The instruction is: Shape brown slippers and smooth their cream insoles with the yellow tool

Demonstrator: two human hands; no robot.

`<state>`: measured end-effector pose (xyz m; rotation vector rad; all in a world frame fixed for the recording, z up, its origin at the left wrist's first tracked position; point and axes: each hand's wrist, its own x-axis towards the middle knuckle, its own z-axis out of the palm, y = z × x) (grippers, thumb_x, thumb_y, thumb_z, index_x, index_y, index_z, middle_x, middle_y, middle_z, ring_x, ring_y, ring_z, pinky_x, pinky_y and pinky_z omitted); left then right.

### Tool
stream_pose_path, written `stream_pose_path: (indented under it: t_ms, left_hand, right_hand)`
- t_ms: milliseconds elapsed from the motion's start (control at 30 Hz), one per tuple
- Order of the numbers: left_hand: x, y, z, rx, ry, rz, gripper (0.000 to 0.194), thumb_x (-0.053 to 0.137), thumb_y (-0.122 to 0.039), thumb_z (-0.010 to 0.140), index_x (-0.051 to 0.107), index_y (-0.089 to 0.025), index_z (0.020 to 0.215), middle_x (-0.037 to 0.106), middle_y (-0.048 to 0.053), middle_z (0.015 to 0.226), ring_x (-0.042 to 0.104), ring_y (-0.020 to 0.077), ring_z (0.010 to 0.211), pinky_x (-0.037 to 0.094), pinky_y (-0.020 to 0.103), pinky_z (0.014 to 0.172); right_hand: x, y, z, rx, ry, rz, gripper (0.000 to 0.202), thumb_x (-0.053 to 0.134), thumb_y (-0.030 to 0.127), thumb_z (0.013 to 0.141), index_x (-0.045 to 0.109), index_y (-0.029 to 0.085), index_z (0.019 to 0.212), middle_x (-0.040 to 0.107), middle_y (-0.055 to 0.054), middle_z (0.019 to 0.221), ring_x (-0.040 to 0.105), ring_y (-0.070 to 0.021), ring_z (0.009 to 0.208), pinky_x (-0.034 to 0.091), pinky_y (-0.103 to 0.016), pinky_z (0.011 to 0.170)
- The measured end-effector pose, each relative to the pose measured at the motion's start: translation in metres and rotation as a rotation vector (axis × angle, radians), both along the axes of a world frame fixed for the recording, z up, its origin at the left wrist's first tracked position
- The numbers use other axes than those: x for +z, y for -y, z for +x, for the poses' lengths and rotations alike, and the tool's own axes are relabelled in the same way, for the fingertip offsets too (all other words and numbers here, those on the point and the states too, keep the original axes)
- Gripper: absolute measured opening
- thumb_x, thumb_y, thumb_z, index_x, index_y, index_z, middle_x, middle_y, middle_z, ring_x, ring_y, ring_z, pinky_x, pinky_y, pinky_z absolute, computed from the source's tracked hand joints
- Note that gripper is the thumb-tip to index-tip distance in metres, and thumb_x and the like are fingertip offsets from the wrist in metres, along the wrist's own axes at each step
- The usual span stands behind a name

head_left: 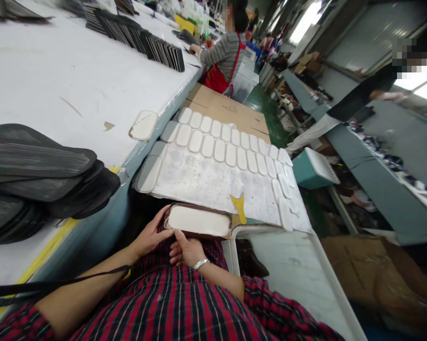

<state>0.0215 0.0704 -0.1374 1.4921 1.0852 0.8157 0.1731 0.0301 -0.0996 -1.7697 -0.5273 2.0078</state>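
Note:
In front of my body lies a long dark-brown piece with a rounded white panel (pixel 199 220) on its top. My left hand (pixel 151 235) grips its left end, with the thumb on the near edge and fingers reaching round the far left corner. My right hand (pixel 187 251) is at the near left edge, its thumb tip pressed on the rim beside my left thumb and its other fingers curled below. A yellow forked tool (pixel 239 207) rests just beyond the piece's right end. Rows of white rounded panels (pixel 219 150) lie on a pale board (pixel 213 182) ahead.
Stacked black oval pieces (pixel 39 166) sit on the white table (pixel 57 90) at left. A white bin (pixel 327 270) stands at right, with a dark item inside. Farther off are a cardboard sheet (pixel 231 109), a teal bin (pixel 314 168) and a person (pixel 223 57) at the table.

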Motion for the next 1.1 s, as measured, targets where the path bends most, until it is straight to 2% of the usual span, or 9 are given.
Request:
stream_pose_path:
  t_ms: [233, 333, 433, 567, 633, 733, 867, 967, 1100]
  left_hand:
    - [0.007, 0.003, 0.015, 0.048, -0.008, -0.048, 0.079, 0.061, -0.045, 0.074, 0.024, -0.018, 0.138, 0.035, 0.010, 0.140, 0.034, 0.0281, 0.128, 0.025, 0.043, 0.109]
    - [0.010, 0.005, 0.019, 0.056, -0.012, -0.079, 0.079, 0.062, -0.045, 0.072, 0.025, -0.019, 0.137, 0.037, 0.009, 0.139, 0.035, 0.0286, 0.128, 0.026, 0.044, 0.108]
    - [0.013, 0.006, 0.018, 0.061, -0.019, -0.089, 0.079, 0.061, -0.045, 0.073, 0.024, -0.019, 0.137, 0.037, 0.010, 0.139, 0.036, 0.0292, 0.127, 0.027, 0.045, 0.108]
    - [0.023, 0.008, 0.009, -0.011, -0.160, -0.059, 0.079, 0.057, -0.048, 0.075, 0.020, -0.021, 0.139, 0.036, 0.010, 0.140, 0.036, 0.0275, 0.127, 0.029, 0.044, 0.107]
    - [0.031, 0.007, 0.005, -0.053, -0.303, 0.029, 0.083, 0.057, -0.051, 0.075, 0.015, -0.022, 0.141, 0.030, 0.010, 0.144, 0.033, 0.0270, 0.129, 0.029, 0.043, 0.107]
    - [0.045, 0.002, 0.009, -0.114, -0.547, 0.306, 0.095, 0.059, -0.056, 0.071, 0.010, -0.020, 0.143, 0.024, 0.012, 0.147, 0.026, 0.0282, 0.132, 0.020, 0.045, 0.110]
    - [0.060, -0.015, 0.032, -0.274, -0.795, 0.558, 0.104, 0.056, -0.070, 0.063, 0.017, -0.015, 0.142, 0.030, 0.016, 0.144, 0.025, 0.0306, 0.133, 0.002, 0.050, 0.110]
    - [0.070, -0.028, 0.060, -0.421, -0.870, 0.558, 0.105, 0.055, -0.073, 0.060, 0.025, -0.012, 0.139, 0.036, 0.018, 0.140, 0.030, 0.0316, 0.130, -0.004, 0.052, 0.108]
    - [0.078, -0.032, 0.100, -0.606, -0.867, 0.570, 0.097, 0.054, -0.067, 0.063, 0.029, -0.009, 0.137, 0.038, 0.020, 0.138, 0.035, 0.0314, 0.127, 0.001, 0.054, 0.107]
  right_hand:
    - [0.007, 0.018, 0.054, -0.319, 0.056, -0.005, 0.041, 0.057, 0.049, 0.080, 0.057, 0.010, 0.070, 0.058, 0.000, 0.051, 0.051, -0.0070, 0.034, 0.032, -0.015, 0.029]
    - [0.005, 0.026, 0.077, -0.374, 0.073, 0.025, 0.040, 0.060, 0.049, 0.078, 0.057, 0.010, 0.071, 0.059, 0.000, 0.053, 0.051, -0.0062, 0.035, 0.032, -0.014, 0.030]
    - [0.002, 0.031, 0.094, -0.378, 0.087, 0.038, 0.039, 0.061, 0.047, 0.078, 0.056, 0.010, 0.071, 0.059, 0.000, 0.053, 0.050, -0.0057, 0.034, 0.031, -0.014, 0.029]
    - [-0.002, 0.034, 0.111, -0.254, 0.047, 0.039, 0.039, 0.061, 0.047, 0.078, 0.056, 0.009, 0.069, 0.057, 0.000, 0.049, 0.050, -0.0069, 0.032, 0.031, -0.014, 0.028]
    - [-0.004, 0.036, 0.118, -0.197, 0.007, 0.059, 0.040, 0.062, 0.048, 0.077, 0.056, 0.009, 0.070, 0.058, -0.001, 0.049, 0.051, -0.0078, 0.033, 0.032, -0.015, 0.028]
    - [-0.009, 0.038, 0.124, -0.184, -0.035, 0.110, 0.044, 0.063, 0.052, 0.074, 0.057, 0.008, 0.074, 0.060, -0.002, 0.051, 0.053, -0.0087, 0.034, 0.034, -0.015, 0.030]
    - [-0.014, 0.040, 0.122, -0.207, 0.039, 0.150, 0.050, 0.062, 0.059, 0.070, 0.057, 0.009, 0.076, 0.061, -0.003, 0.053, 0.054, -0.0103, 0.036, 0.035, -0.016, 0.030]
    - [-0.014, 0.040, 0.116, -0.195, 0.132, 0.156, 0.052, 0.059, 0.062, 0.071, 0.056, 0.010, 0.076, 0.061, -0.005, 0.053, 0.055, -0.0117, 0.036, 0.036, -0.017, 0.030]
    - [-0.013, 0.041, 0.108, -0.133, 0.190, 0.149, 0.055, 0.052, 0.064, 0.074, 0.056, 0.010, 0.071, 0.061, -0.007, 0.054, 0.056, -0.0127, 0.037, 0.038, -0.019, 0.032]
